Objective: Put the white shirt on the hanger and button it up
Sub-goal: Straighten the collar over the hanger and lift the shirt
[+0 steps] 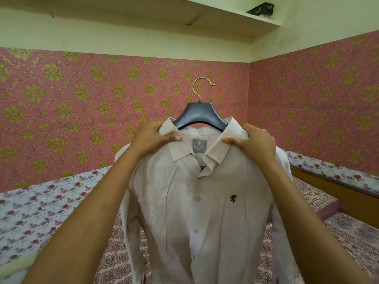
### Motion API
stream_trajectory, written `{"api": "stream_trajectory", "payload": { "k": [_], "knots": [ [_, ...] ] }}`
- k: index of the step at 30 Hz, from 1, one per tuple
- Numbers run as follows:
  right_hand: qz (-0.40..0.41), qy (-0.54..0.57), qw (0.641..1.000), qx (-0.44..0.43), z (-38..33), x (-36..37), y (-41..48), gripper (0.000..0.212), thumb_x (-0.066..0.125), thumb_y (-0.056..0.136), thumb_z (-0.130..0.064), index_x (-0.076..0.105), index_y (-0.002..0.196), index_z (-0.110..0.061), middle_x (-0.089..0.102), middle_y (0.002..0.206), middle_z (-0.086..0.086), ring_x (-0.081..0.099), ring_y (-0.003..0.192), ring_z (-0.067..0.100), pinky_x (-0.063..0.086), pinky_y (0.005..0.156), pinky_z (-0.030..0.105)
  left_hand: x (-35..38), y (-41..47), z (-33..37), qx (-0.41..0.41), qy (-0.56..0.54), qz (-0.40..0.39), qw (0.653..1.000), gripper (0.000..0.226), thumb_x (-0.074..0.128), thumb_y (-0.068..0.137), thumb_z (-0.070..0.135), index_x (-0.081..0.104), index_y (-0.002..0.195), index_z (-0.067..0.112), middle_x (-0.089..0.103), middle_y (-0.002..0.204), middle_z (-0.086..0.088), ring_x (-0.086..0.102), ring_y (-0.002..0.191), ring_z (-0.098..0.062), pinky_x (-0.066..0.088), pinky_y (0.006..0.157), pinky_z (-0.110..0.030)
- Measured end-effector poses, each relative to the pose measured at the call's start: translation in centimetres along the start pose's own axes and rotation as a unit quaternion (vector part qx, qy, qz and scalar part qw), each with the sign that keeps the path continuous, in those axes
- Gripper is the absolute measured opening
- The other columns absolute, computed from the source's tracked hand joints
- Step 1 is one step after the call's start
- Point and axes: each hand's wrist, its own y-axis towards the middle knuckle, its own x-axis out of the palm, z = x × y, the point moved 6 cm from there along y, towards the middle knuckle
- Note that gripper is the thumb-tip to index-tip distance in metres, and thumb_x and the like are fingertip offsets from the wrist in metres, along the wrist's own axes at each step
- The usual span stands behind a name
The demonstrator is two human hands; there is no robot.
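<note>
Both forearms are raised from the lower corners of the view and converge upward toward the collar of the white shirt (184,212), which is held up in the air in front of the wallpapered wall (61,99). The left hand (152,138) is seen with its back toward the camera, the wrist bent slightly inward; its fingers are curled over the left end of the collar (178,144) and the thumb is pressed flat on the collar's front, so the fabric is pinched there. The right hand (254,143) is mirrored on the opposite side, the fingers wrapped behind the right end of the collar and the thumb laid across its front edge, again clenched on cloth.

The shirt hangs between and below the two hands, its front facing the camera. The dark hanger (202,114) sits inside the neck opening, its shoulders hidden under the fabric and its gold hook (200,87) standing up above the collar, free of any rail. A grey label (198,146) is visible inside the neck. The top of the placket lies open, while lower buttons (197,198) are seen along the placket; whether they are fastened cannot be told. A small dark emblem (233,198) is stitched on the chest. Behind the shirt a bed with a floral sheet (41,212) is visible, and a shelf (225,17) runs along the top of the wall
</note>
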Motion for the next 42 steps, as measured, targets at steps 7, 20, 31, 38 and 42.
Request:
{"api": "stream_trajectory", "payload": {
  "k": [7, 20, 31, 38, 42],
  "knots": [
    [-0.032, 0.13, 0.991, -0.022, -0.3, -0.4, -1.4, 0.061, 0.047, 0.065, -0.074, 0.063, 0.106, -0.031, 0.067, 0.1, -0.003, 0.061, 0.096, 0.018, 0.042, 0.074, 0.032, -0.3, -1.1, 0.7, 0.022, -0.035, -0.005, 0.999, 0.05, 0.06, 0.047, 0.072, 0.069, 0.082, 0.038, 0.068, 0.074, 0.001, 0.062, 0.073, -0.02, 0.045, 0.064, -0.04],
    [0.213, 0.182, 0.96, 0.017, -4.1, -4.4, -5.6, 0.02, 0.058, 0.085, -0.025, 0.072, 0.076, -0.015, 0.063, 0.074, -0.001, 0.055, 0.068, 0.013, 0.038, 0.06, 0.027, -2.0, -4.2, 1.0, 0.015, -0.064, 0.019, 0.998, 0.066, 0.057, 0.046, 0.074, 0.053, 0.058, 0.01, 0.039, 0.047, 0.005, 0.033, 0.044, -0.006, 0.02, 0.047, -0.027],
    [-0.133, 0.096, 0.986, -0.042, -1.1, -2.8, -7.6, 0.028, 0.057, 0.081, -0.053, 0.065, 0.09, -0.027, 0.066, 0.086, -0.004, 0.06, 0.078, 0.015, 0.048, 0.068, 0.037, -0.9, -6.4, -0.5, -0.018, -0.109, -0.018, 0.994, 0.055, 0.056, 0.045, 0.075, 0.051, 0.054, 0.021, 0.045, 0.05, 0.003, 0.039, 0.048, -0.013, 0.025, 0.05, -0.029],
    [-0.001, 0.007, 1.0, -0.009, 1.3, -7.7, -8.3, 0.048, 0.059, 0.073, -0.064, 0.034, 0.053, -0.029, 0.043, 0.052, -0.01, 0.039, 0.053, 0.005, 0.025, 0.051, 0.03, 0.4, -5.7, 4.4, 0.005, -0.124, -0.036, 0.992, 0.048, 0.056, 0.043, 0.074, 0.055, 0.06, 0.029, 0.053, 0.058, 0.007, 0.048, 0.056, -0.012, 0.034, 0.054, -0.031],
    [0.023, -0.009, 1.0, 0.003, 4.7, -12.5, -9.0, 0.05, 0.054, 0.071, -0.068, 0.036, 0.054, -0.024, 0.045, 0.053, -0.007, 0.044, 0.056, 0.013, 0.028, 0.054, 0.031, 2.5, -5.3, 9.8, 0.039, -0.16, -0.052, 0.985, 0.052, 0.059, 0.045, 0.072, 0.06, 0.065, 0.024, 0.056, 0.061, 0.006, 0.05, 0.057, -0.011, 0.035, 0.054, -0.03]
  ]
}}
